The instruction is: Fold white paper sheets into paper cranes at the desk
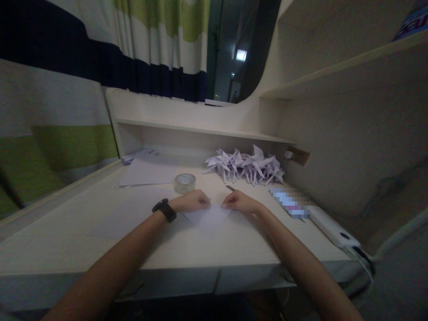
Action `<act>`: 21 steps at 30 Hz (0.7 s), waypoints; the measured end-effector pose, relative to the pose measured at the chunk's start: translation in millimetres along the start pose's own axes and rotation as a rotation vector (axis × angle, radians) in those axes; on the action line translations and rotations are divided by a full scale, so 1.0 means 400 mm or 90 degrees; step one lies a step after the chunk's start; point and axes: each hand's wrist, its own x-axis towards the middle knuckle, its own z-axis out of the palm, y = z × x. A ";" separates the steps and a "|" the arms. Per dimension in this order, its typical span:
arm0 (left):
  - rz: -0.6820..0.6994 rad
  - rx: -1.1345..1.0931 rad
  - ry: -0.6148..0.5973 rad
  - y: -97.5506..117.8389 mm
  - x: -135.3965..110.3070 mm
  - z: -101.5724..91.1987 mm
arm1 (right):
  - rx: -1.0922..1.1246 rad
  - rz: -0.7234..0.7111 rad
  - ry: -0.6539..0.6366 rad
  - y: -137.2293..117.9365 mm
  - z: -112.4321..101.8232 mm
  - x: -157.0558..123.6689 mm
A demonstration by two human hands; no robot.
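Observation:
A folded piece of white paper lies on the desk in front of me. My left hand, with a black watch on its wrist, pinches the paper's upper left corner. My right hand pinches its upper right corner. Both hands have their fingers closed on the paper's top edge. Behind the hands a pile of several folded white paper cranes rests against the desk's back.
A roll of clear tape stands just behind my left hand. Flat sheets of paper lie at the back left. A phone and a white power bank with a cable lie at the right. A small dark object lies near my right hand.

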 end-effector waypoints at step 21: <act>-0.080 -0.198 -0.036 -0.065 -0.012 -0.021 | 0.163 0.060 0.017 0.005 -0.044 -0.027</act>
